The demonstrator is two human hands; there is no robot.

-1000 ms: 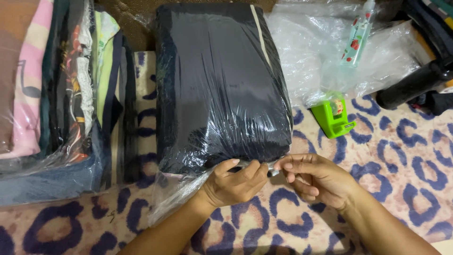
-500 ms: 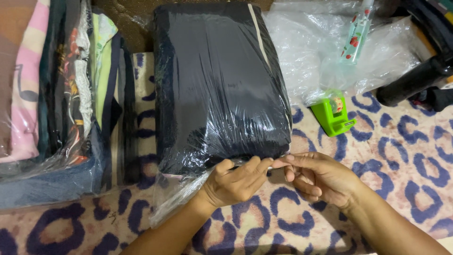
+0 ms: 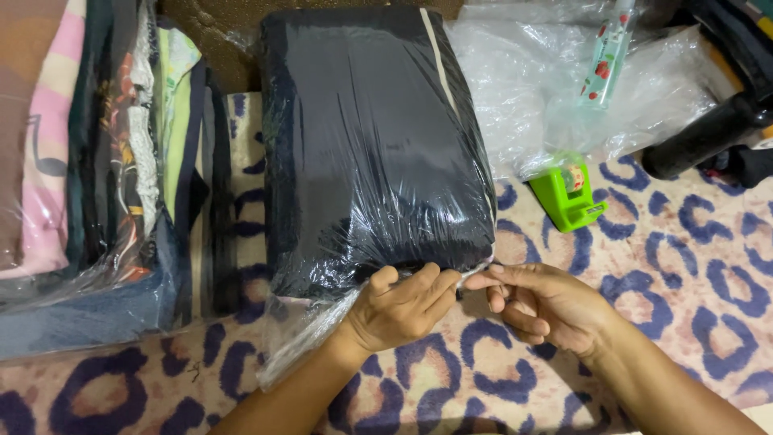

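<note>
A dark folded garment sealed in a clear plastic bag (image 3: 374,141) lies on the leopard-print mat (image 3: 660,274) in front of me. My left hand (image 3: 398,310) presses on the bag's near edge, fingers curled over the loose plastic flap. My right hand (image 3: 543,302) pinches the same edge of the plastic just to the right, thumb and fingers together, touching the left fingertips. Whether a small thing lies between the fingers is hidden.
A green tape dispenser (image 3: 568,193) stands right of the bag. Crumpled clear plastic bags (image 3: 564,89) with a slim printed tube (image 3: 605,56) lie at the back right, dark objects (image 3: 708,137) at the far right. A stack of bagged folded clothes (image 3: 105,177) fills the left.
Both hands have shifted slightly along the bag's near edge and stay joined on the plastic; the right fingers have drawn closer to the left hand. The bag has not moved.
</note>
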